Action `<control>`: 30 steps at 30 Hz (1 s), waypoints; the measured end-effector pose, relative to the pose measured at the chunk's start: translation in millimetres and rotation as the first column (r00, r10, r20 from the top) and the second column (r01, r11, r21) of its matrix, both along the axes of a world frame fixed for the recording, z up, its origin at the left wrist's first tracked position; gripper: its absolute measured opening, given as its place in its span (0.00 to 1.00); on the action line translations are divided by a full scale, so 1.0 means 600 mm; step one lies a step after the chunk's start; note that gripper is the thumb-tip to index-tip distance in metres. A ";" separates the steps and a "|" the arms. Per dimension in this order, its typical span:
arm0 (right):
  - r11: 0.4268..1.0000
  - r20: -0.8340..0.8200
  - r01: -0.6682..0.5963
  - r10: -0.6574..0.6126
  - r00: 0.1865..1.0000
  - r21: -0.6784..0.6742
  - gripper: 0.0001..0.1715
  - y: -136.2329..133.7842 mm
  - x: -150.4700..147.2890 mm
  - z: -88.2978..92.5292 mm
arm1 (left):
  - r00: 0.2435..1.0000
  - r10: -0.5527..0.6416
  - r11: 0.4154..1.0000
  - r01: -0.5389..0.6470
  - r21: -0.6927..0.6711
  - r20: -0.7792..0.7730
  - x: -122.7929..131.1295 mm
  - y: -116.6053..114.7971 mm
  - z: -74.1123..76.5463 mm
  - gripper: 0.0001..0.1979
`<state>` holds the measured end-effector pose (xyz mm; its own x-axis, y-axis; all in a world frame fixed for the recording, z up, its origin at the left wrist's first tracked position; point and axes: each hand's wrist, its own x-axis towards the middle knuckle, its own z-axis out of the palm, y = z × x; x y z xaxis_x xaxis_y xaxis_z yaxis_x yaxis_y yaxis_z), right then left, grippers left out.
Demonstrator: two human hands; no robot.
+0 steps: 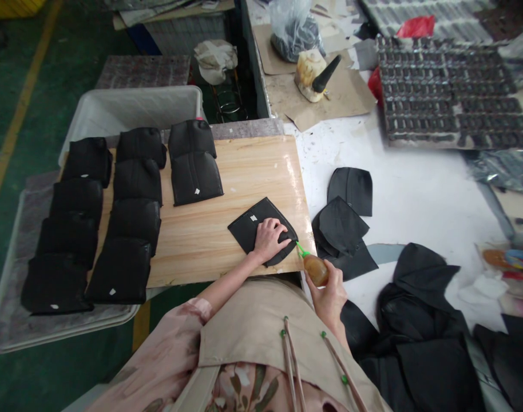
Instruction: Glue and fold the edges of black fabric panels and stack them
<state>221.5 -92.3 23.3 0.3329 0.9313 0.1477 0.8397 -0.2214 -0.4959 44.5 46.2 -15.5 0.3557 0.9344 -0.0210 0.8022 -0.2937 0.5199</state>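
Note:
On the wood-grain board [253, 166], a flat black leather-like piece [249, 226] lies turned at an angle, with a small white label near its upper left. My left hand [270, 240] presses on it, fingers curled and thumb pointing toward its right corner. Fingers of my right hand [332, 292] are wrapped round an amber glue bottle [316, 270] with a thin green nozzle [302, 249]. The nozzle tip meets the right corner of the black piece, close to my left fingers. What lies under the left palm is hidden.
Overlapping black pieces [128, 229] stand in rows at the left, partly over a pale plastic bin [133, 106]. More black pieces [343, 226] lie right of the board, with a heap [433, 355] nearer me. A dark ridged tray [450, 94] and glue-crusted pot [309, 71] are farther back.

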 end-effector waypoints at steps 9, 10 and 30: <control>1.000 -0.049 0.003 -0.003 0.999 -0.006 0.31 0.000 0.001 0.000 | 1.000 -0.011 1.000 0.011 -0.009 0.003 -0.002 0.001 0.000 0.13; 1.000 -0.060 -0.005 0.005 0.998 -0.011 0.31 0.000 0.000 0.000 | 1.000 -0.014 1.000 0.014 -0.010 0.002 -0.003 0.001 0.000 0.13; 0.999 -0.152 -0.022 0.016 0.988 -0.043 0.31 -0.003 0.014 0.015 | 1.000 -0.019 1.000 0.019 -0.010 0.014 -0.005 0.000 -0.002 0.13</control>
